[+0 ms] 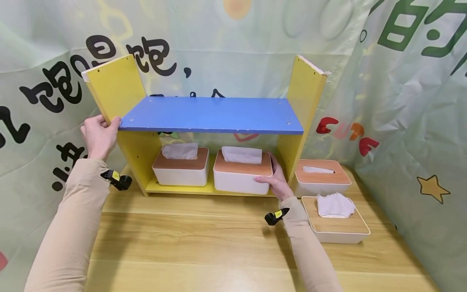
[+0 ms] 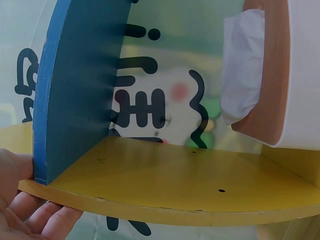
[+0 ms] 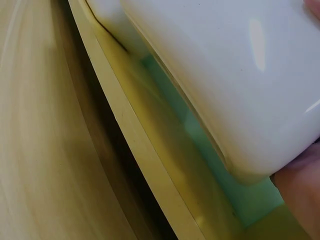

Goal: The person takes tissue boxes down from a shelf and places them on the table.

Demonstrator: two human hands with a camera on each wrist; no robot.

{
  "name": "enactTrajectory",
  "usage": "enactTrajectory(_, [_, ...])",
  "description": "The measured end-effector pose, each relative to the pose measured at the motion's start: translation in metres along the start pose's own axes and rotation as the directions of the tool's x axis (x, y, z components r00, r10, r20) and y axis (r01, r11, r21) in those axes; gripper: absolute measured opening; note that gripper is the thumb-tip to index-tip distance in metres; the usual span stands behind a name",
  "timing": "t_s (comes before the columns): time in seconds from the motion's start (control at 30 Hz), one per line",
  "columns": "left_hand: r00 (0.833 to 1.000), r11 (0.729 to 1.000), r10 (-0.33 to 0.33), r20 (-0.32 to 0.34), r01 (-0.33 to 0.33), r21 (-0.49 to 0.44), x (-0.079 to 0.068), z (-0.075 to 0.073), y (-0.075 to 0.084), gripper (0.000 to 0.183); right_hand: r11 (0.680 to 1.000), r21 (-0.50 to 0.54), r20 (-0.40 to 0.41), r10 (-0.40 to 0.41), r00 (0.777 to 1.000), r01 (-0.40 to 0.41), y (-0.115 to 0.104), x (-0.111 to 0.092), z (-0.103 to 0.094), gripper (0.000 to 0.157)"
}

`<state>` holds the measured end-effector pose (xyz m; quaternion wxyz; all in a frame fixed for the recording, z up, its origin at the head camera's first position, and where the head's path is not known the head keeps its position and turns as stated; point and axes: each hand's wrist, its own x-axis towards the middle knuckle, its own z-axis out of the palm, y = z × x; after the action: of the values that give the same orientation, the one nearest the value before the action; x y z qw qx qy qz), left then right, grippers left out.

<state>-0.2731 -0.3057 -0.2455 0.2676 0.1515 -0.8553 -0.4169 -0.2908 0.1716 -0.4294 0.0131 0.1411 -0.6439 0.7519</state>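
Note:
A white tissue box [image 1: 240,182] with a wood-look lid and a tissue sticking out is in the lower compartment of a yellow and blue shelf unit [image 1: 211,115]. My right hand [image 1: 278,180] grips its right end, thumb on the front and fingers behind. In the right wrist view, a gap shows between the box's underside and the yellow bottom board [image 3: 150,150]. My left hand [image 1: 100,136] holds the unit's left side panel, thumb by the blue board's front corner and fingers around the panel's outer side. A second tissue box [image 1: 181,177] sits left in the same compartment.
Two more tissue boxes stand right of the unit on the wooden table [image 1: 189,243]: one beside the side panel [image 1: 322,188], one nearer the front [image 1: 339,237]. A printed cloth [image 1: 401,121] hangs behind and at both sides.

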Motion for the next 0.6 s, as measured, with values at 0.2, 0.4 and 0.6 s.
enactTrajectory(0.2, [1.0, 1.0, -0.001, 0.003, 0.0, 0.003, -0.001, 0.0, 0.001, 0.051, 1.0, 0.019, 0.022, -0.016, 1.0, 0.015, -0.002, -0.006, -0.001, 0.114])
enactTrajectory(0.4, [1.0, 1.0, 0.004, 0.006, -0.004, 0.008, -0.001, -0.001, 0.001, 0.051, 1.0, -0.024, 0.034, -0.013, 0.999, 0.014, -0.004, -0.013, -0.002, 0.117])
enactTrajectory(0.6, [1.0, 1.0, -0.008, 0.014, 0.008, 0.003, -0.002, -0.001, 0.003, 0.05, 1.0, -0.029, 0.038, -0.007, 0.999, 0.008, -0.007, -0.021, -0.001, 0.12])
